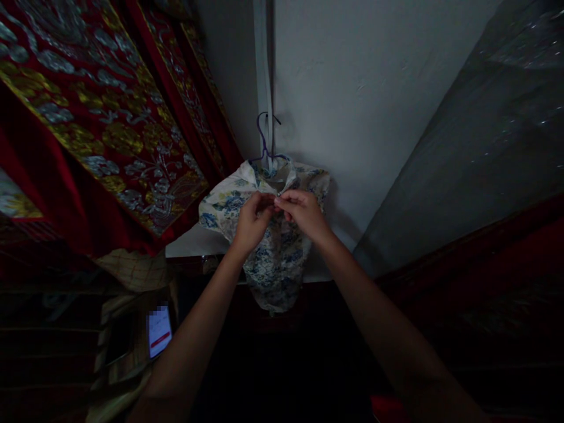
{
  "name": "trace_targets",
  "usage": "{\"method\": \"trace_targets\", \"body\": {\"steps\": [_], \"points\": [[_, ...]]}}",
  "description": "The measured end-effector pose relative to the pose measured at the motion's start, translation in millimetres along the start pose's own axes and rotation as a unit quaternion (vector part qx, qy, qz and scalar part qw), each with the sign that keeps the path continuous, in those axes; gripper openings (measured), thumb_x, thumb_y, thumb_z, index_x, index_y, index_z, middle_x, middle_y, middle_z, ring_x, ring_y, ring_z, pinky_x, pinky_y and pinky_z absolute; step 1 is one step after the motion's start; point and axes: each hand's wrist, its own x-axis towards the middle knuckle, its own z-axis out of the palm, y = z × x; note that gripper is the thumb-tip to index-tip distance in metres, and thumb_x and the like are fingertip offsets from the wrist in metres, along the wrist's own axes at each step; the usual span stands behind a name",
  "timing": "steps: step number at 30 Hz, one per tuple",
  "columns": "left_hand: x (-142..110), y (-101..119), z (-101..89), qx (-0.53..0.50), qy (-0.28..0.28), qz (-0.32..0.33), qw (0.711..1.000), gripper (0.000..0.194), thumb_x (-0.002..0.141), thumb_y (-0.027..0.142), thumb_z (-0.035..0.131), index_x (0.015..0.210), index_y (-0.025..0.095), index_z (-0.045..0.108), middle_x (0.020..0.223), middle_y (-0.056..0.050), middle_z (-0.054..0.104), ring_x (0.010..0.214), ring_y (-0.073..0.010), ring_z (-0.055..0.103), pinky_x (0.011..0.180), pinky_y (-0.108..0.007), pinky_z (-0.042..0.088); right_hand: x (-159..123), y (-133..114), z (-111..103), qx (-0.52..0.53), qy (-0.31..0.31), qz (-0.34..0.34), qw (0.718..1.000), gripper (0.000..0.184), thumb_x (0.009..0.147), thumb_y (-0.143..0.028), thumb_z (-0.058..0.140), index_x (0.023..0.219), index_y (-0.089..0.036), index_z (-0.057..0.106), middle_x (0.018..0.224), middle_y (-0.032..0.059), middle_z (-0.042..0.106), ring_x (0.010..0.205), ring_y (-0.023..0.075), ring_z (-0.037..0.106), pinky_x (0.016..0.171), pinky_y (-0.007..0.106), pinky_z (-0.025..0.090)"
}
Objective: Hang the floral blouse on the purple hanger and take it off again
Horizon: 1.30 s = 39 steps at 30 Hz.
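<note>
A white shirt with blue and yellow flowers (275, 267) hangs from a dark purple hanger (265, 147) against the wall. Both of my hands meet at the front of its neckline, just below the collar. My left hand (257, 216) pinches the shirt's front edge with bent fingers. From the other side my right hand (302, 211) pinches the cloth too, its thumb and forefinger close to the left fingertips. A tiny dark spot shows between the fingertips, too small to name.
Red cloth with gold and silver embroidery (123, 135) hangs at the left. Clear plastic sheeting (476, 153) covers something on the right. A lit phone (159, 332) rests on a wooden surface at lower left. A pale strap (263, 70) runs down the wall.
</note>
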Motion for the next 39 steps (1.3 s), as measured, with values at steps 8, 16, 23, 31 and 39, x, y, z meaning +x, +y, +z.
{"method": "trace_targets", "body": {"steps": [8, 16, 23, 31, 39], "points": [[8, 1, 11.3, 0.098, 0.034, 0.046, 0.994, 0.008, 0.083, 0.025, 0.067, 0.089, 0.019, 0.065, 0.089, -0.006, 0.074, 0.083, -0.0206, 0.069, 0.081, -0.034, 0.053, -3, -16, -5, 0.033, -0.045, 0.073, 0.996, 0.040, 0.068, -0.053, 0.078, 0.060, -0.017, 0.063, 0.046, -0.0016, 0.056, 0.039, 0.0067, 0.040, 0.039, 0.022, 0.024], [6, -3, 21.4, 0.271, 0.011, 0.115, 0.956, 0.012, 0.090, 0.013, 0.050, 0.090, 0.020, 0.059, 0.083, -0.006, 0.065, 0.078, -0.0216, 0.060, 0.075, -0.033, 0.045, 22, -40, -3, 0.139, 0.037, 0.110, 0.983, 0.022, 0.078, -0.025, 0.064, 0.059, -0.014, 0.062, 0.046, -0.0028, 0.051, 0.035, 0.0031, 0.031, 0.036, 0.019, 0.014], [-1, 2, -4.2, 0.253, -0.002, 0.078, 0.964, 0.007, 0.091, 0.019, 0.056, 0.094, 0.020, 0.062, 0.084, -0.005, 0.068, 0.076, -0.0198, 0.063, 0.074, -0.031, 0.048, 17, -40, 3, 0.105, -0.008, 0.120, 0.987, 0.022, 0.081, -0.029, 0.063, 0.064, -0.014, 0.062, 0.050, -0.0002, 0.056, 0.037, 0.0069, 0.041, 0.037, 0.021, 0.023], [36, 51, -20.7, 0.269, -0.007, 0.195, 0.943, 0.013, 0.097, 0.025, 0.058, 0.095, 0.021, 0.070, 0.093, -0.007, 0.068, 0.091, -0.0214, 0.063, 0.086, -0.033, 0.047, 19, -33, 7, 0.051, -0.023, 0.009, 0.998, 0.028, 0.083, -0.042, 0.064, 0.067, -0.019, 0.063, 0.050, -0.0025, 0.056, 0.040, 0.0082, 0.043, 0.041, 0.022, 0.028], [53, 48, -99.3, 0.124, 0.266, 0.124, 0.948, 0.019, 0.097, 0.035, 0.059, 0.087, 0.019, 0.063, 0.082, -0.002, 0.066, 0.079, -0.0147, 0.060, 0.079, -0.027, 0.050, -1, 33, 20, -0.012, -0.009, 0.063, 0.998, 0.027, 0.071, -0.036, 0.064, 0.050, -0.019, 0.060, 0.042, -0.0039, 0.048, 0.044, 0.0095, 0.041, 0.048, 0.024, 0.029]]}}
